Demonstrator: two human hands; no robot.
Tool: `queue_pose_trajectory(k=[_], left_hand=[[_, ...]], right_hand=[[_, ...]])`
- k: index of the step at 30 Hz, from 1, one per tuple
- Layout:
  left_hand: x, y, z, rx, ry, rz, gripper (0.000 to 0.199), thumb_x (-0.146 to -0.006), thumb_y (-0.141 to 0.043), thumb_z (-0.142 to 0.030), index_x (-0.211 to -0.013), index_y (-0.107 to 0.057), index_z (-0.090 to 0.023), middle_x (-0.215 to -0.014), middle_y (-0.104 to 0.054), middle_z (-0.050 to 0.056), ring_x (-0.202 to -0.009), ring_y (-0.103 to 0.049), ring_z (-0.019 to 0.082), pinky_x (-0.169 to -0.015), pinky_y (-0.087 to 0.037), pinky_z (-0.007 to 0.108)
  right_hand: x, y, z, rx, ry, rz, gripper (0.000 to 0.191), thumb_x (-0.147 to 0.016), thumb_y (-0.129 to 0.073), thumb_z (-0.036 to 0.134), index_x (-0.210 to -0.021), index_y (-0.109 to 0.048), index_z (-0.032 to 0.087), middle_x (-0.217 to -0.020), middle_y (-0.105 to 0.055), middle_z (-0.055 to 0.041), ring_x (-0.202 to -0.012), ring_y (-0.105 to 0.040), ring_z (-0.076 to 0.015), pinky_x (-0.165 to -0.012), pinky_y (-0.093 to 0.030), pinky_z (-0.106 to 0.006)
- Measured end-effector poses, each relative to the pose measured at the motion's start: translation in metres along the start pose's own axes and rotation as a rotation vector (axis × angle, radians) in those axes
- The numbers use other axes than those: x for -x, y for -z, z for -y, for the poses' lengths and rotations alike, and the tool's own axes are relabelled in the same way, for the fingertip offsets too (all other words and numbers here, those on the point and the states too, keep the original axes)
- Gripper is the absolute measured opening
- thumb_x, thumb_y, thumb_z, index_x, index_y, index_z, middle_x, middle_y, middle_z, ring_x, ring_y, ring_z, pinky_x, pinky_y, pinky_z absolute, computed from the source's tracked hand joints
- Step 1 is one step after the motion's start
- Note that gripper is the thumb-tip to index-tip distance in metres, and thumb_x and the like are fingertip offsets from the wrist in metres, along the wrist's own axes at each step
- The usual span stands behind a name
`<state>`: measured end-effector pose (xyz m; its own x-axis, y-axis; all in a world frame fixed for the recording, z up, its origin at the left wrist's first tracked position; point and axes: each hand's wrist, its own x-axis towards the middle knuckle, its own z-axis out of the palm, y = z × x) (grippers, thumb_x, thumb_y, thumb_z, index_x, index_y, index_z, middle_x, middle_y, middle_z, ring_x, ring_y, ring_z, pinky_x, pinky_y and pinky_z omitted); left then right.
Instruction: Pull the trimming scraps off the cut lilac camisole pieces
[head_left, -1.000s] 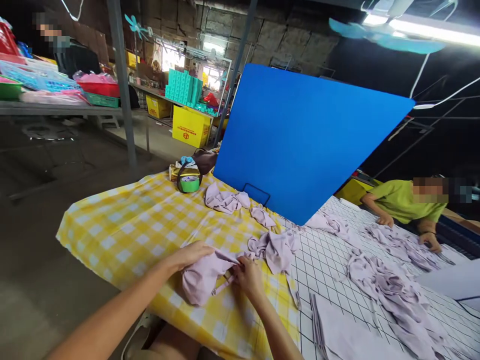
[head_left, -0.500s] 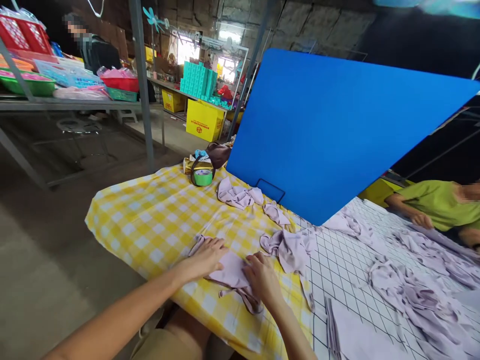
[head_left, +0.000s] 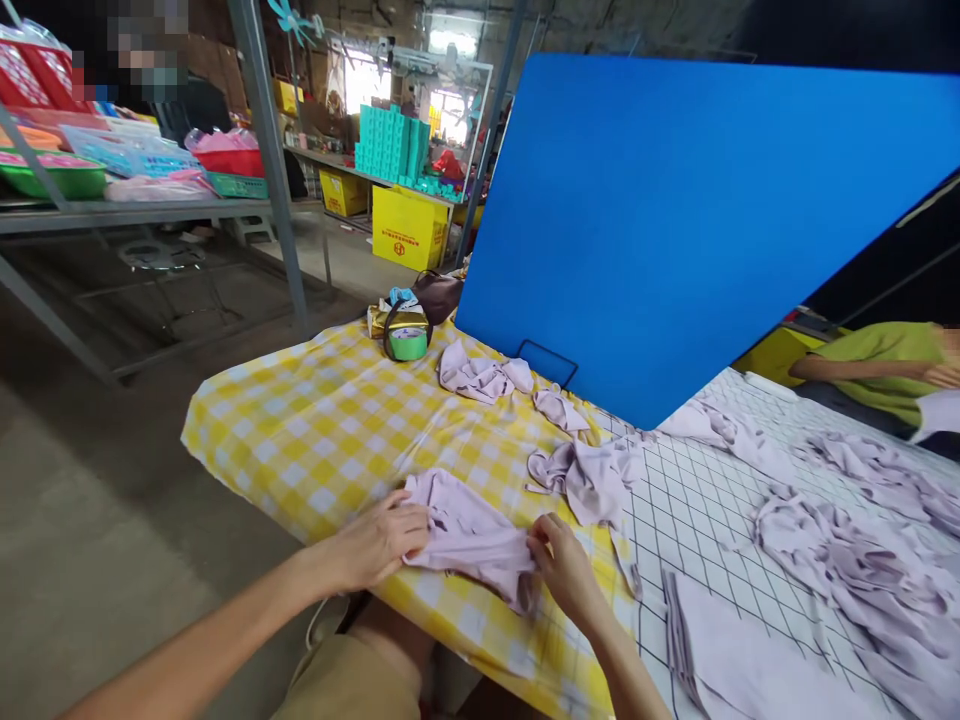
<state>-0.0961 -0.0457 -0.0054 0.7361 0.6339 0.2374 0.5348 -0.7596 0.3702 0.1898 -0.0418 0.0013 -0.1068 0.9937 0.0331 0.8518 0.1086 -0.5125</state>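
Observation:
A pale lilac piece of fabric [head_left: 472,525], creased across its middle, lies on the yellow checked tablecloth [head_left: 300,410] near the front edge. My left hand [head_left: 386,540] pinches its left end with fingers closed. At the opposite end, my right hand [head_left: 559,560] grips the cloth between thumb and fingers. Just beyond my right hand rests a crumpled lilac piece [head_left: 592,480] with a strap hanging toward me. Farther back lie two more crumpled bits, one a lilac bundle [head_left: 480,372]. What kind of garment these are I cannot tell.
A large blue board [head_left: 675,230] leans upright across the table's back. Green tape [head_left: 409,344] sits at the far edge. To the right, a white grid cloth [head_left: 660,530] bears a folded lilac stack [head_left: 742,650] and loose heaps [head_left: 840,570]. Another person [head_left: 877,370] handles cloth at far right.
My hands have moved from lying on the fabric to gripping its two ends, and the cloth is bunched differently. The person at right has raised a piece of cloth. The view has shifted slightly.

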Motion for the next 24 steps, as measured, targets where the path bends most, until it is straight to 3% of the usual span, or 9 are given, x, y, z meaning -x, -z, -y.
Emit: queue_pose_trajectory(k=[4,6,9,12,15,18,20,24], left_hand=[[0.021,0.001,-0.011,0.055,0.116,-0.012,0.006,-0.078,-0.052,-0.019,-0.075,-0.058,-0.02,-0.082,-0.063,0.001,-0.1,-0.053,0.019,-0.104,-0.02,0.041],[0.022,0.0,-0.011,0.054,0.213,-0.062,0.014,-0.083,-0.048,-0.022,-0.075,-0.059,-0.02,-0.078,-0.064,0.0,-0.092,-0.056,0.018,-0.102,-0.024,0.041],[0.013,-0.004,-0.009,-0.03,0.347,-0.114,0.02,-0.088,-0.041,-0.02,-0.083,-0.06,-0.019,-0.076,-0.064,0.001,-0.073,-0.057,0.015,-0.088,-0.036,0.037],[-0.006,-0.011,-0.008,-0.164,0.371,-0.097,0.014,-0.086,-0.047,-0.019,-0.091,-0.06,-0.02,-0.083,-0.064,0.002,-0.075,-0.057,0.017,-0.078,-0.039,0.033],[-0.026,-0.016,-0.008,-0.28,0.386,-0.051,0.014,-0.085,-0.052,-0.024,-0.096,-0.059,-0.02,-0.097,-0.061,0.005,-0.075,-0.057,0.017,-0.078,-0.039,0.033],[-0.037,-0.018,-0.005,-0.326,0.495,-0.004,0.02,-0.084,-0.054,-0.031,-0.099,-0.059,-0.018,-0.102,-0.058,0.007,-0.071,-0.058,0.017,-0.078,-0.039,0.034],[-0.038,-0.018,-0.002,-0.312,0.566,0.017,0.018,-0.084,-0.054,-0.029,-0.098,-0.059,-0.018,-0.102,-0.058,0.008,-0.071,-0.059,0.018,-0.076,-0.04,0.034],[-0.034,-0.013,-0.003,-0.293,0.616,0.015,0.015,-0.081,-0.055,-0.019,-0.096,-0.058,-0.018,-0.101,-0.056,0.007,-0.077,-0.057,0.019,-0.074,-0.041,0.034]], right_hand=[[0.017,0.022,0.02,-0.193,0.122,0.15,0.012,-0.079,-0.043,0.017,-0.068,-0.044,0.022,-0.088,-0.059,-0.0065,-0.088,-0.053,-0.021,-0.075,-0.043,-0.033],[0.027,0.03,0.027,-0.297,0.2,0.267,0.015,-0.086,-0.041,0.023,-0.072,-0.046,0.022,-0.095,-0.058,-0.0067,-0.094,-0.053,-0.0201,-0.078,-0.043,-0.032],[0.041,0.031,0.029,-0.268,0.219,0.375,0.021,-0.09,-0.039,0.031,-0.073,-0.047,0.021,-0.081,-0.057,-0.0038,-0.079,-0.054,-0.0174,-0.071,-0.042,-0.029],[0.052,0.024,0.029,-0.124,0.201,0.386,0.019,-0.089,-0.042,0.032,-0.077,-0.052,0.021,-0.077,-0.057,-0.002,-0.075,-0.052,-0.017,-0.07,-0.04,-0.029],[0.06,0.015,0.031,-0.005,0.197,0.362,0.019,-0.087,-0.045,0.038,-0.086,-0.058,0.024,-0.078,-0.06,-0.0016,-0.075,-0.053,-0.0179,-0.07,-0.04,-0.03],[0.066,0.002,0.028,0.099,0.202,0.283,0.031,-0.091,-0.038,0.037,-0.071,-0.058,0.022,-0.071,-0.062,-0.0019,-0.071,-0.055,-0.0179,-0.068,-0.038,-0.03],[0.07,-0.01,0.021,0.144,0.156,0.186,0.036,-0.092,-0.034,0.033,-0.065,-0.054,0.022,-0.066,-0.062,-0.0021,-0.066,-0.056,-0.0182,-0.067,-0.038,-0.031],[0.074,-0.031,0.009,0.125,-0.04,-0.083,0.02,-0.089,-0.035,0.031,-0.079,-0.051,0.024,-0.067,-0.061,-0.0027,-0.061,-0.056,-0.0195,-0.058,-0.039,-0.029]])
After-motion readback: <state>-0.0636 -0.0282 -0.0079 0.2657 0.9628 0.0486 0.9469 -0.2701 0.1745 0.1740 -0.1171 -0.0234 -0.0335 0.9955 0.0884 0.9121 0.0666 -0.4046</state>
